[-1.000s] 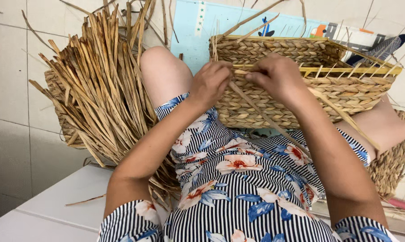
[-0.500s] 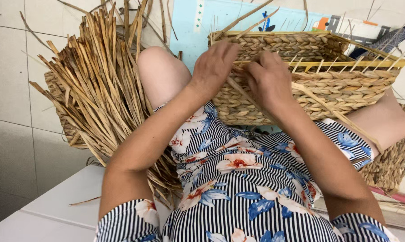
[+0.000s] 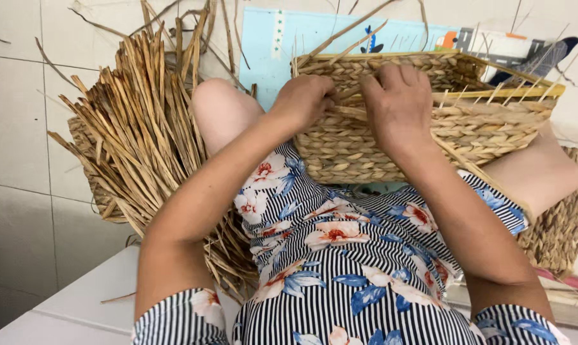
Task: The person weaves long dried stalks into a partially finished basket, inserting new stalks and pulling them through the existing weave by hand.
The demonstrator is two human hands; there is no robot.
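Woven basket rested on lap, near wall facing person. Left hand curled closed, pinching straw strand at basket wall. Right hand pressed flat just beside, fingers bent over rim; grip probably on strand, unclear. Judged best: keep strand taut, right hand bracing weave. Loose straw bundle lay left of left hand.

Home weaving spot, tiled floor, dried reed bundle, woven baskets

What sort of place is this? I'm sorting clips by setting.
Probably a home or small workshop floor used for basket weaving. A half-woven basket rests on the person's lap under both hands, a bundle of dried straw strands lies beside it, and the floor is pale tile.
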